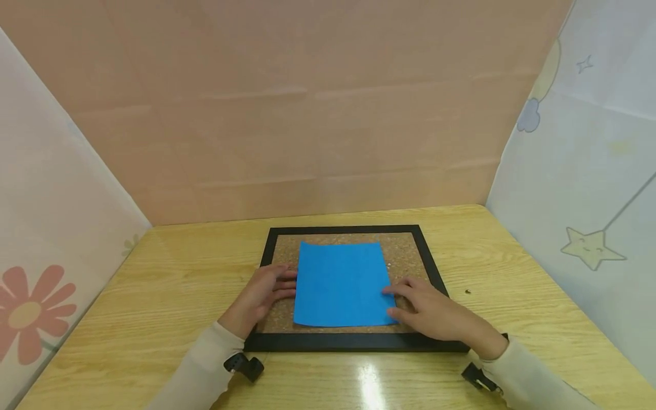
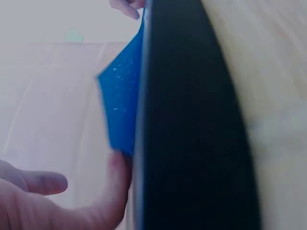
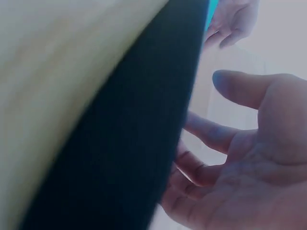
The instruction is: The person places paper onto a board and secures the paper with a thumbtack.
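A blue sheet of paper (image 1: 342, 285) lies over the middle of a cork board (image 1: 410, 250) with a black frame (image 1: 353, 342). Its edges curl up a little, and in the left wrist view one corner of the blue sheet (image 2: 120, 91) rises off the board. My left hand (image 1: 266, 293) is at the sheet's left edge with fingers extended, one finger (image 2: 119, 187) right at the paper. Over the right edge, my right hand (image 1: 435, 310) has its index finger and thumb on the blue paper, spread apart. The right wrist view shows those fingers (image 3: 216, 136) loosely bent.
The board rests on a light wooden table (image 1: 195, 273). A tiny shiny object (image 1: 468, 291) lies right of the frame, and small light specks (image 1: 388, 265) show on the cork. Fabric-like walls, a plain tan one (image 1: 318, 114) behind and patterned ones at both sides, surround the table.
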`<state>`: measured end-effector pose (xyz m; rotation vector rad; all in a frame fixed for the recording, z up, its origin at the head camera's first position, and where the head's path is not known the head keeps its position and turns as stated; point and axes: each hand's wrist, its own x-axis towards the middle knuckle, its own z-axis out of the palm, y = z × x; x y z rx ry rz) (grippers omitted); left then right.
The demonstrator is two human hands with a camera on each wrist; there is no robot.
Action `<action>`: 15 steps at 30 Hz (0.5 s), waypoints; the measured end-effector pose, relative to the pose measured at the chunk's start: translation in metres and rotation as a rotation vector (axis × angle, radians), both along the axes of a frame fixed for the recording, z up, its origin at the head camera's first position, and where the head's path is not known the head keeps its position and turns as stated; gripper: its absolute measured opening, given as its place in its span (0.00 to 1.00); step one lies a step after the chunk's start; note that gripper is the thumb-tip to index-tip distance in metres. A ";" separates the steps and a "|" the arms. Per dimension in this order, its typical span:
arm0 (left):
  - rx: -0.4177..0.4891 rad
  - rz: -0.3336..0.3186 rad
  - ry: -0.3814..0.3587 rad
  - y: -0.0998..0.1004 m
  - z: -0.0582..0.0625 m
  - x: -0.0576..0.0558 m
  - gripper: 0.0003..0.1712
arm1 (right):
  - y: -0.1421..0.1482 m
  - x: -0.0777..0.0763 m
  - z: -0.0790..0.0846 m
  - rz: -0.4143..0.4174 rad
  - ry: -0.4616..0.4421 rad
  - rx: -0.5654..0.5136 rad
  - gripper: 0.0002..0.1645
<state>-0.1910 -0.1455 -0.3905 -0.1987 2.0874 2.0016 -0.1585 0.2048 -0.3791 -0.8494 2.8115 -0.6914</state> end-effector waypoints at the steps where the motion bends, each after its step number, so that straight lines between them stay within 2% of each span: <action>1: -0.038 0.014 0.030 -0.001 0.003 0.001 0.25 | 0.002 -0.001 0.001 -0.002 0.019 0.006 0.29; 4: -0.262 0.027 0.158 0.001 0.012 0.006 0.24 | 0.011 -0.005 0.006 -0.008 0.086 0.023 0.26; 6: -0.456 -0.022 0.274 0.003 0.019 0.009 0.24 | 0.018 -0.009 0.012 -0.025 0.116 0.044 0.25; 8: -0.640 -0.133 0.401 0.006 0.024 0.014 0.24 | 0.026 -0.013 0.017 -0.047 0.145 0.067 0.25; 10: -0.819 -0.287 0.538 0.008 0.027 0.018 0.27 | 0.033 -0.018 0.020 -0.080 0.153 0.090 0.25; 12: -0.954 -0.442 0.663 0.010 0.026 0.022 0.32 | 0.042 -0.024 0.019 -0.101 0.150 0.108 0.26; 14: -1.039 -0.585 0.724 0.010 0.023 0.025 0.36 | 0.052 -0.031 0.016 -0.125 0.136 0.124 0.24; 15: -1.065 -0.638 0.727 0.010 0.022 0.027 0.38 | 0.057 -0.034 0.014 -0.137 0.119 0.124 0.22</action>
